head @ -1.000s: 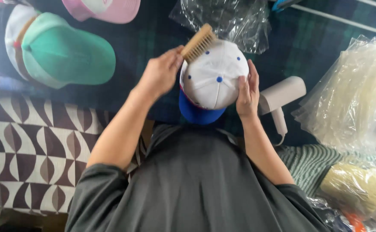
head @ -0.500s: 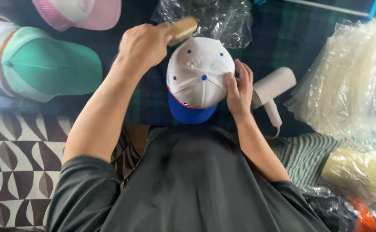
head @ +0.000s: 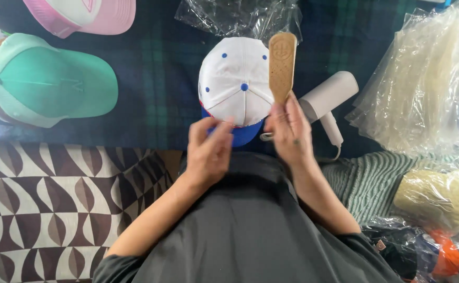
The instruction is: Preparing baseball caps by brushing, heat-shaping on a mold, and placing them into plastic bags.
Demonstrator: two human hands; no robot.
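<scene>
Right hand (head: 290, 131) grips handle of wooden brush (head: 282, 65), fingers closed round it, brush standing up beyond fingertips, flat back showing. Left hand (head: 211, 149) half curled, fingertips pinching blue brim of white cap (head: 235, 81). Cap sits just beyond both hands, on dark plaid cloth (head: 156, 89). White steamer (head: 328, 99) just right of right hand. Green cap (head: 51, 84) well left of left hand.

Bright, even overhead light with soft shadows (glare on clear plastic), sharp focus, slight edge distortion.
</scene>
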